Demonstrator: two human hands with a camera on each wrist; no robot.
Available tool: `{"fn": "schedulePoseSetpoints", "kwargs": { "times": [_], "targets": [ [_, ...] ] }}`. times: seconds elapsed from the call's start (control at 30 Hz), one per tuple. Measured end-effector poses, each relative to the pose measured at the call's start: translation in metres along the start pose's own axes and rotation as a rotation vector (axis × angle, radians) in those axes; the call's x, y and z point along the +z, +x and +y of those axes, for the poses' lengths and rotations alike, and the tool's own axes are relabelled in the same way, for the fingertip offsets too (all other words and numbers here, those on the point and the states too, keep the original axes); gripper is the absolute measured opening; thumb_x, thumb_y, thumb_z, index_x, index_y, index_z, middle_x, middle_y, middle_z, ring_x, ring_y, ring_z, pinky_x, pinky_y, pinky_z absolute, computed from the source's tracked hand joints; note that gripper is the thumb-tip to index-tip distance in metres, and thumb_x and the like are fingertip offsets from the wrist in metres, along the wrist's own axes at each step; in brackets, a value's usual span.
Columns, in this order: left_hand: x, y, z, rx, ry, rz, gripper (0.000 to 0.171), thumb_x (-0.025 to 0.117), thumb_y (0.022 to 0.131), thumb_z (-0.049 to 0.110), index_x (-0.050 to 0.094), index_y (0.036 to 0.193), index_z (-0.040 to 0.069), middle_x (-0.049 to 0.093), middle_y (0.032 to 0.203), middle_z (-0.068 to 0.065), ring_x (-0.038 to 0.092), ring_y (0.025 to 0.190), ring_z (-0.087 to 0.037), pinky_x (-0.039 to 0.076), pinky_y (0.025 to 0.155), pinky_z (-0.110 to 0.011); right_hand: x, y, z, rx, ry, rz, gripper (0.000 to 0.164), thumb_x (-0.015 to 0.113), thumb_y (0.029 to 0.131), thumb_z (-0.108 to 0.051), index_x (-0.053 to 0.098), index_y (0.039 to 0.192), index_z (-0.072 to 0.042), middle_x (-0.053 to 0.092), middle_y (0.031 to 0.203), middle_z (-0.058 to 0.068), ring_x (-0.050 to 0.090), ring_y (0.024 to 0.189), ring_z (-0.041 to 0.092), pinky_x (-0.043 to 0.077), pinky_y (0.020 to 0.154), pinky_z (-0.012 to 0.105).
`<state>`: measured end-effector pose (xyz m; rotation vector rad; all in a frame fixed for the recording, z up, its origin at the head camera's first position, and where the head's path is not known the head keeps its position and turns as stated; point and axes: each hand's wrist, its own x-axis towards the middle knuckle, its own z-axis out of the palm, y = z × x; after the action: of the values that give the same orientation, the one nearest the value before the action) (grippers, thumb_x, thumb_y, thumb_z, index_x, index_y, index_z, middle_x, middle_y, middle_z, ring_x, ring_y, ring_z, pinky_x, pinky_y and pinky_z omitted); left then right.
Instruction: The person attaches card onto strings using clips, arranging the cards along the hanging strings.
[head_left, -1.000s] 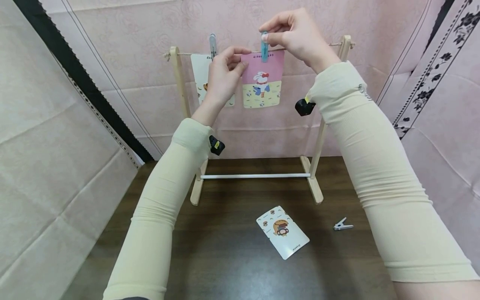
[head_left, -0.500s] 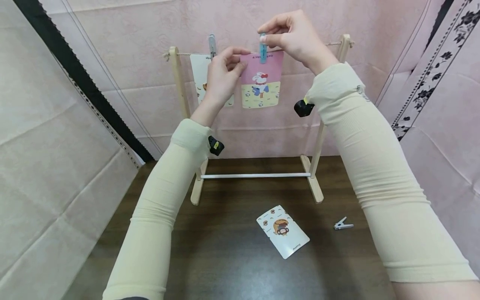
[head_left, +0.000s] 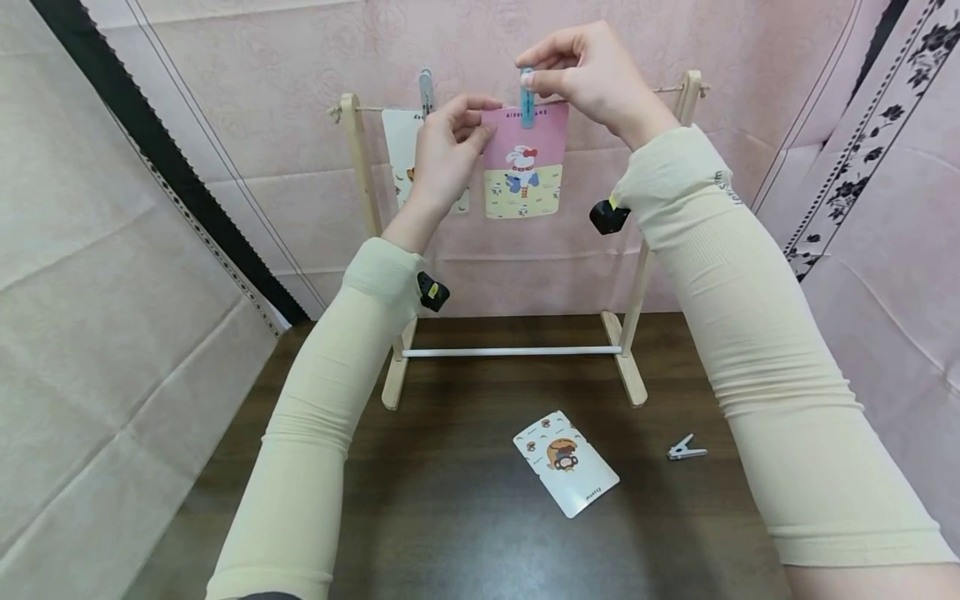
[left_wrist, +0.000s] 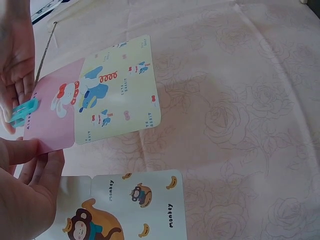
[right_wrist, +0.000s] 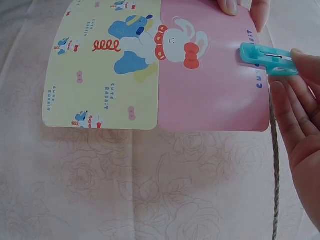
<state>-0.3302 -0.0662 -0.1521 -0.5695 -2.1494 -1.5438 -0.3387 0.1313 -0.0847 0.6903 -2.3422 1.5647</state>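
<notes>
A pink and yellow rabbit card (head_left: 522,175) hangs at the rope (right_wrist: 275,175), upright in the head view. My left hand (head_left: 448,154) pinches its upper left corner between thumb and fingers. Over the card's top edge, my right hand (head_left: 592,75) pinches a turquoise clothespin (right_wrist: 270,60) by its handle end; the clothespin's jaws overlap the card's printed top strip. Just left hangs a white monkey card (left_wrist: 130,207) under a grey-blue clothespin (head_left: 427,90), partly hidden behind my left hand.
The rope runs between the posts of a wooden stand (head_left: 633,292) with a white crossbar (head_left: 510,352). On the dark table (head_left: 442,500) lie another white card (head_left: 566,467) and a pale clothespin (head_left: 686,448). Pink cloth (head_left: 525,267) hangs behind.
My right hand and the turquoise clothespin have shifted slightly down and left. The left hand keeps its pinch on the rabbit card, which stays nearly in place.
</notes>
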Motion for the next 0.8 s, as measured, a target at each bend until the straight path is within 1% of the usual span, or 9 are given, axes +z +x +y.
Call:
{"fn": "schedulePoseSetpoints", "kwargs": {
  "times": [0.2, 0.57, 0.8],
  "targets": [
    [0.0005, -0.0003, -0.0017, 0.001, 0.003, -0.002, 0.025, 0.061, 0.1, 0.005, 0.07, 0.122, 0.013, 0.07, 0.111, -0.007, 0.064, 0.096, -0.015, 0.051, 0.084, -0.026, 0.0001, 0.0005, 0.0019, 0.019, -0.011, -0.013, 0.028, 0.074, 0.092, -0.007, 0.072, 0.119, -0.003, 0.068, 0.09, -0.001, 0.064, 0.083, 0.01, 0.052, 0.077, 0.021],
    [0.0013, 0.0006, -0.0029, -0.006, 0.004, -0.003, 0.025, 0.061, 0.1, 0.006, 0.07, 0.123, 0.013, 0.07, 0.112, -0.008, 0.065, 0.097, -0.016, 0.052, 0.085, -0.026, 0.001, 0.0007, 0.0025, 0.019, -0.058, -0.028, 0.034, 0.073, 0.093, -0.011, 0.069, 0.125, -0.002, 0.067, 0.091, -0.003, 0.062, 0.083, 0.008, 0.05, 0.077, 0.022],
    [0.0014, 0.0017, -0.0042, -0.01, -0.004, -0.008, 0.025, 0.062, 0.1, 0.007, 0.07, 0.123, 0.013, 0.07, 0.111, -0.008, 0.064, 0.096, -0.017, 0.052, 0.085, -0.026, 0.0019, 0.001, 0.0031, 0.012, -0.094, -0.036, 0.036, 0.072, 0.093, -0.013, 0.068, 0.127, -0.002, 0.065, 0.092, -0.004, 0.059, 0.084, 0.007, 0.046, 0.078, 0.022]
  ]
}}
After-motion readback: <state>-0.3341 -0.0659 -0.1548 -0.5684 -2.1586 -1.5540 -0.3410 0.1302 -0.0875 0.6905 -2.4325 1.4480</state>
